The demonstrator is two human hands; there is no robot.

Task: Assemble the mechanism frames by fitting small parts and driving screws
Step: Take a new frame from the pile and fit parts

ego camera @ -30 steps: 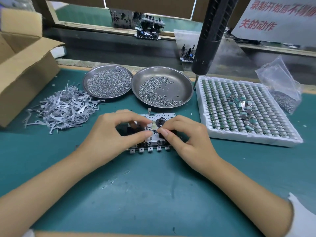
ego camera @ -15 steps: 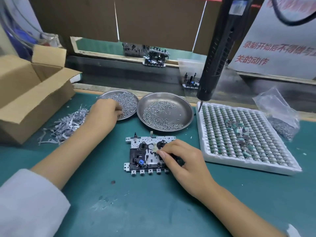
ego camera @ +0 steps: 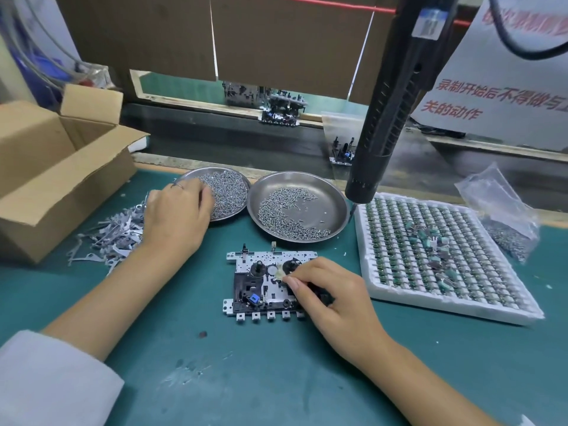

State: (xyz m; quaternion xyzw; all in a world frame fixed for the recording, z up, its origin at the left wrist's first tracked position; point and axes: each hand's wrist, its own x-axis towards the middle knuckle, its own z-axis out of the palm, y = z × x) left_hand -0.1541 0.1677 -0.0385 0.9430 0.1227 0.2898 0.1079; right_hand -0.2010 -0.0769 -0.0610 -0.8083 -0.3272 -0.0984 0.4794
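The left hand (ego camera: 176,216) is reaching into the left dish (ego camera: 233,207) of screws (ego camera: 229,192), fingers curled, maybe pinching one. The right hand (ego camera: 332,298) is pinching a small part on the frame (ego camera: 246,292), lying to the right on the worktop (ego camera: 246,379).

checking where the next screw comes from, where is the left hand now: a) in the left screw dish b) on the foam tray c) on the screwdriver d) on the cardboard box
a: the left hand reaches into the left screw dish, its fingertips among the screws.
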